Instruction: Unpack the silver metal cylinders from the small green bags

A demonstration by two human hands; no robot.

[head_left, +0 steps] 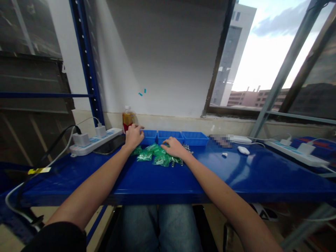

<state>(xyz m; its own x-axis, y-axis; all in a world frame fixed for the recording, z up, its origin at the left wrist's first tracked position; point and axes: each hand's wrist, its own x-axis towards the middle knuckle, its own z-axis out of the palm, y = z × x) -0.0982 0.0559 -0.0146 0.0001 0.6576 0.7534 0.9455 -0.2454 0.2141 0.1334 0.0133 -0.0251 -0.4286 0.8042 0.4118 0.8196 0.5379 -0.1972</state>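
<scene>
My left hand [134, 136] is raised at the near edge of the left blue bin [150, 137], its fingers stretched out and apart, with nothing visible in them. Low over a heap of small green plastic bags [157, 153] is my right hand [173, 147]. Its fingers are apart and bent, and the thumb side touches or nearly touches the bags. Small metal parts [188, 149] lie beside and partly behind that hand, with a few more at the heap's right edge. Their exact kind is too small to make out.
Two more blue bins, a middle one [168, 134] and a right one [195, 138], line the back. A drink bottle [127, 117], phone [109, 145] and power strip [86, 147] stand left. An earbud case [243, 150] and another power strip [296, 153] lie right on the blue table [162, 182].
</scene>
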